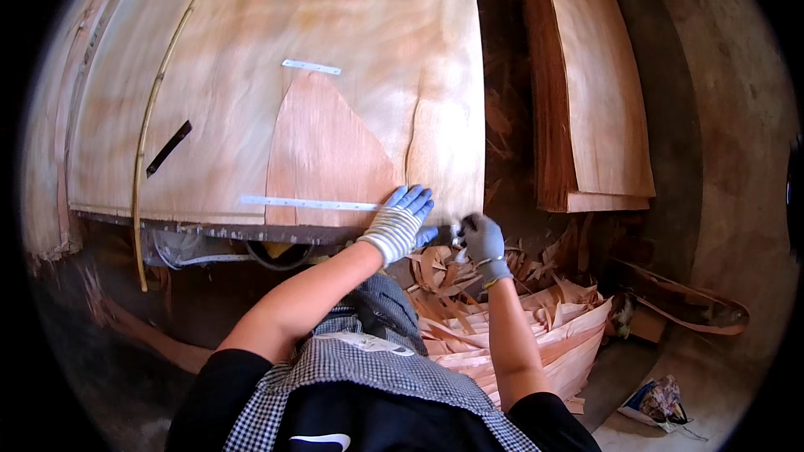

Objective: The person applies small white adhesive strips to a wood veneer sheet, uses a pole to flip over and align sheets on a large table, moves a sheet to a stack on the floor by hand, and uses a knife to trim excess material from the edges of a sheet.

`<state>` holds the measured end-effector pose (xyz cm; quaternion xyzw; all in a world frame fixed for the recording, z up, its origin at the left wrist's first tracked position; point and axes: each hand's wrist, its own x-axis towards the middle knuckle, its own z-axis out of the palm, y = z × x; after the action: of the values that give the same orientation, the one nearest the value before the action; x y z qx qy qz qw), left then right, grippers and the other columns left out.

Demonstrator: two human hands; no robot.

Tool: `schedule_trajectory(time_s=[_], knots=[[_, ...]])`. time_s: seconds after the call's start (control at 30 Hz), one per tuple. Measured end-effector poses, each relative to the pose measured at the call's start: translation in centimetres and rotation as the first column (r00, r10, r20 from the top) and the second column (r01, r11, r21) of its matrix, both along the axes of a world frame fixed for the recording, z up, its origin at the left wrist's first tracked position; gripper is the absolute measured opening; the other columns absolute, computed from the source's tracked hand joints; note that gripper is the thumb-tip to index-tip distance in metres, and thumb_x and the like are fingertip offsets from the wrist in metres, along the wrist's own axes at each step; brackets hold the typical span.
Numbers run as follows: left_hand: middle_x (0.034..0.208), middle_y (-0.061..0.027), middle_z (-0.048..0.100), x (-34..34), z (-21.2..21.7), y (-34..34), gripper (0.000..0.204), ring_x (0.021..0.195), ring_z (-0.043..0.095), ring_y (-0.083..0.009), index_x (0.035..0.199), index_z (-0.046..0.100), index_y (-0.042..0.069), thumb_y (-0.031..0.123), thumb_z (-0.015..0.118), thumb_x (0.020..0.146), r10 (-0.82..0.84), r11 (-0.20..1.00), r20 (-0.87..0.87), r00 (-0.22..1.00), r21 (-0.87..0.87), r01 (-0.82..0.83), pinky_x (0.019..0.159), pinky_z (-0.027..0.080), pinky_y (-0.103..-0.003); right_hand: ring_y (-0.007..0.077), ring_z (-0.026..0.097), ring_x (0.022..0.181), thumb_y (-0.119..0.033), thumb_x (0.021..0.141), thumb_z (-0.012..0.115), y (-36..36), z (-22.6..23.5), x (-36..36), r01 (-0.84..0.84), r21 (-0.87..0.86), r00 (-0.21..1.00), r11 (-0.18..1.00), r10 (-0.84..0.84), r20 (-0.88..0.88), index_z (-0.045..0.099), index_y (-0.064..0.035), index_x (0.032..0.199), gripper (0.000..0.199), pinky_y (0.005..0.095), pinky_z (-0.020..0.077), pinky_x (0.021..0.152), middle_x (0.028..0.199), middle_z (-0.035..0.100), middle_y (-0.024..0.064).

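A large pale wood veneer sheet lies on top of the work surface in front of me. My left hand, in a striped glove with blue fingers, rests flat on its near edge, fingers stretched out. Under and beside those fingers runs a white perforated tape strip across a reddish veneer patch. A shorter tape strip sits at the patch's tip. A dark split runs up the sheet from my fingertips. Just off the near right corner, my right hand, in a grey glove, is closed around something small and whitish.
A thin bamboo stick and a narrow black tool lie on the sheet's left. To the right stands a veneer stack. Veneer scraps are heaped close by my right forearm. On the floor sits a colourful bag.
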<state>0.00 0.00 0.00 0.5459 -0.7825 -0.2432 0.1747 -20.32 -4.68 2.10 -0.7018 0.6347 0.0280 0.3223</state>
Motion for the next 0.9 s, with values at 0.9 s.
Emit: schedule_trajectory(time_s=[0.9], knots=[[0.134, -0.0167, 0.029, 2.0, 1.2, -10.3, 0.049, 0.125, 0.017, -0.0401, 0.121, 0.047, 0.011, 0.033, 0.053, 0.077, 0.28, 0.958, 0.253, 0.926, -0.014, -0.286, 0.103, 0.008, -0.051, 0.0281, 0.061, 0.064, -0.018, 0.076, 0.057, -18.1, -1.8, 6.0, -0.235, -0.312, 0.972, 0.921, 0.219, -0.085, 0.061, -0.0025, 0.08, 0.016, 0.0355, 0.0479, 0.059, 0.071, 0.062, 0.0161]])
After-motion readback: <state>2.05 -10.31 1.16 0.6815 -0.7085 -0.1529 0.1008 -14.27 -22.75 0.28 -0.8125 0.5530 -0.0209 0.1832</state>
